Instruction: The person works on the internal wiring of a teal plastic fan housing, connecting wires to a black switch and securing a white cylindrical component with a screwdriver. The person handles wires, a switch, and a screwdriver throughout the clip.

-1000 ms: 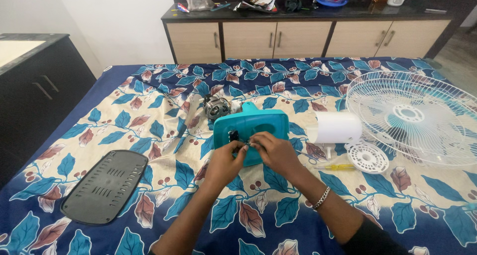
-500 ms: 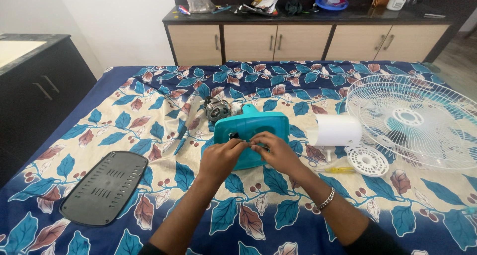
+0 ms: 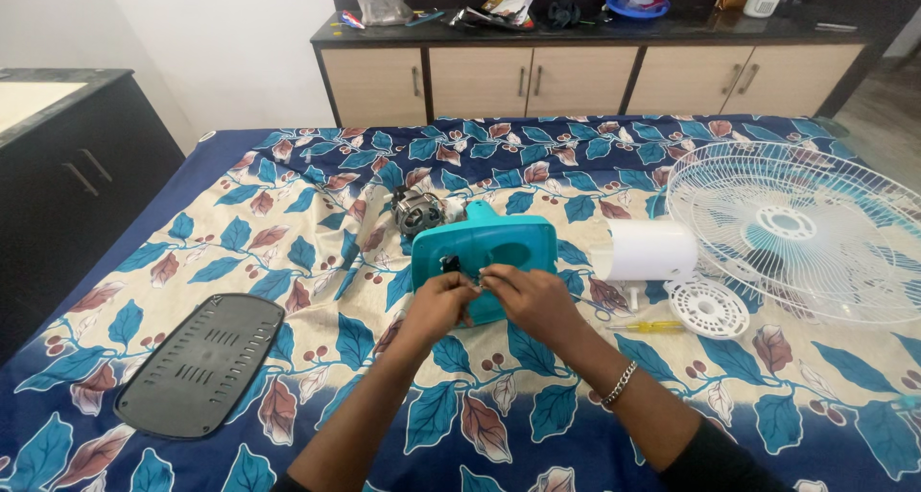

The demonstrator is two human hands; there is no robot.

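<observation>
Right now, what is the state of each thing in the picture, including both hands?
left hand: fingertips on the teal housing, grip unclear
right hand: fingertips on the teal housing, beside the left hand
teal housing: lying on the bedsheet, detached
motor: exposed, behind the housing
white fan guard: detached, lying flat
white cylinder part: lying on its side
grey vented plate: lying flat, apart
yellow screwdriver: lying unused
cabinet doors: closed

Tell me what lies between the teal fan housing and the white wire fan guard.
In the head view, a white cylinder lies between the teal fan housing and the white wire fan guard.
</observation>
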